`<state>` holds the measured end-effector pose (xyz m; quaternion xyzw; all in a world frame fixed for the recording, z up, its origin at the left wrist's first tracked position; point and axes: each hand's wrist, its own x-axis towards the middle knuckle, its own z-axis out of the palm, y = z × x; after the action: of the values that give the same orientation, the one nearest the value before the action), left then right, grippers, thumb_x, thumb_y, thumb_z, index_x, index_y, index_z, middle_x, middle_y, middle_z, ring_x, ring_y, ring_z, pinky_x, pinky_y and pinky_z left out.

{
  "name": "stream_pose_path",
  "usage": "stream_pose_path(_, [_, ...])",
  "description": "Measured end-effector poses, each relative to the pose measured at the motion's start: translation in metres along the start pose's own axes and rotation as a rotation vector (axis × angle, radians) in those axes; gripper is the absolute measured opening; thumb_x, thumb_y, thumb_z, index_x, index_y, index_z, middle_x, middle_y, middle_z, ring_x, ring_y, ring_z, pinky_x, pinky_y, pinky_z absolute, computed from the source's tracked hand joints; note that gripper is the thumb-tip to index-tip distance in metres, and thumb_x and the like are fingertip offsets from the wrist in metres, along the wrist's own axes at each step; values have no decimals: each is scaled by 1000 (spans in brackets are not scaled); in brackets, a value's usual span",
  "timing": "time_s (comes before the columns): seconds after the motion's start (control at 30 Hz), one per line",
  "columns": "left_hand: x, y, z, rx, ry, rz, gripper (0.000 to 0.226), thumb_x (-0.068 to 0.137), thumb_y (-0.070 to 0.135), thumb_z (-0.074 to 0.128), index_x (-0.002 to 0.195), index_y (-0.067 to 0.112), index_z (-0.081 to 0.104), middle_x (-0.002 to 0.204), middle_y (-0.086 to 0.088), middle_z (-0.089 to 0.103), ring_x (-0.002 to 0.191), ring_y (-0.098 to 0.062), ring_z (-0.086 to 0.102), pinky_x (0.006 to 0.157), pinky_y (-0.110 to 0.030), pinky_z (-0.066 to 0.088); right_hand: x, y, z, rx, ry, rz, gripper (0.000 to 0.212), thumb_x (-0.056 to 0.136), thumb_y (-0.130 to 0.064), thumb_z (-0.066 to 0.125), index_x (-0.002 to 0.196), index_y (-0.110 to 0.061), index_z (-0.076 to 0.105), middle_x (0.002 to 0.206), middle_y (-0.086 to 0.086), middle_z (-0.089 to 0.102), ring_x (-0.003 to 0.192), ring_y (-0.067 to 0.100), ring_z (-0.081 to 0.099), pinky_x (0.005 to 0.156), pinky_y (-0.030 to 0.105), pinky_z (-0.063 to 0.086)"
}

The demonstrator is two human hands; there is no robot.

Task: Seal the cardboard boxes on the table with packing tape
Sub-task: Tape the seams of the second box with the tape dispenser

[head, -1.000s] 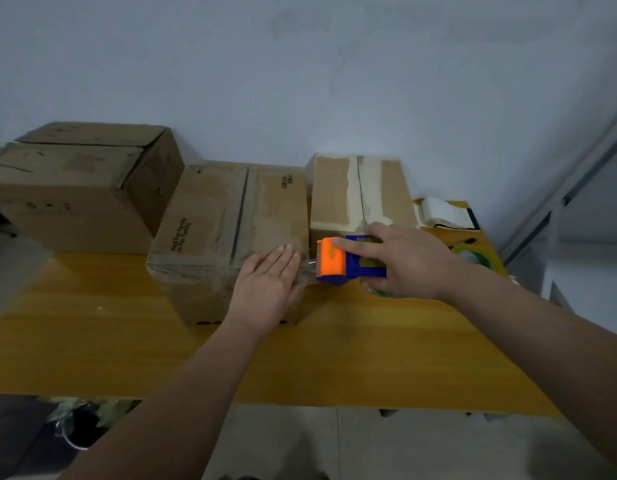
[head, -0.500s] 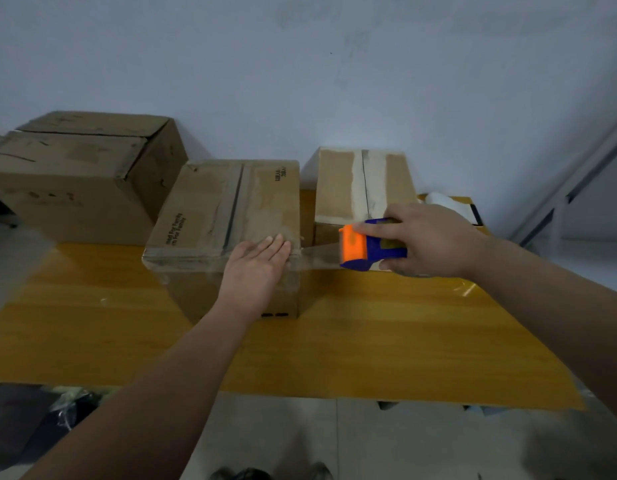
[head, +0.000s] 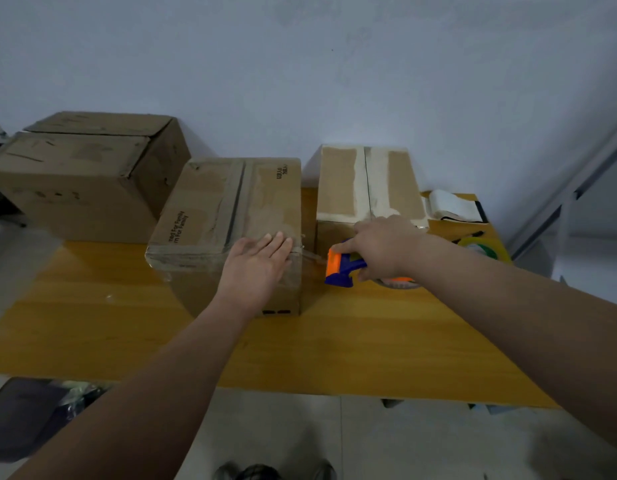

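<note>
L hand (head: 257, 268) flat on middle box (head: 227, 209) – R hand (head: 383, 247) grip holding tape dispenser (head: 341, 266)

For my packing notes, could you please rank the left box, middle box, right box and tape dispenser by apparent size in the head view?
1. left box and middle box: alike; the middle one sits nearer, so unranked.
2. right box.
3. tape dispenser, smallest.

middle cardboard box (head: 210, 192), "For Family" printed twice
</note>
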<state>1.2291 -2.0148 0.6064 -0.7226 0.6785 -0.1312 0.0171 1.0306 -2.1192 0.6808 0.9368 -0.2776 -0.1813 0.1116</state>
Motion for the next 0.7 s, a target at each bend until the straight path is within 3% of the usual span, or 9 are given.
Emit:
stream_pose_path(0.07, [0,0,-1,-18,-12,-3,47,102,38,21,147,26,25,153,5,27,140,-11,26,108,-35,14,9,-7,-3,40,-71,-3,61,86,-51,58,141,-44,32,100,-3,45,85,17,45,65,32,39])
stream_pose_path(0.23, [-4,1,-7,-9,10,13,55,97,50,27,145,22,32,150,1,35,137,-14,32,107,-36,16,25,-9,-8,240,-237,-40,68,85,-47,63,145,-32,34,118,-6,52,90,11,40,72,29,36])
stream_pose_path(0.47, [-3,3,-6,-42,36,9,50,98,45,28,140,20,41,144,-1,43,134,-17,39,106,-36,18,21,-8,6,301,-178,-67,67,86,-45,62,146,-33,33,99,-8,47,85,12,42,70,27,32])
stream_pose_path(0.7, [-3,3,-4,-28,29,-1,48,99,44,31,140,21,41,144,0,43,133,-17,39,105,-36,19,19,-13,14,279,-90,-54,64,87,-44,61,144,-37,32,99,-8,48,81,12,42,53,22,25])
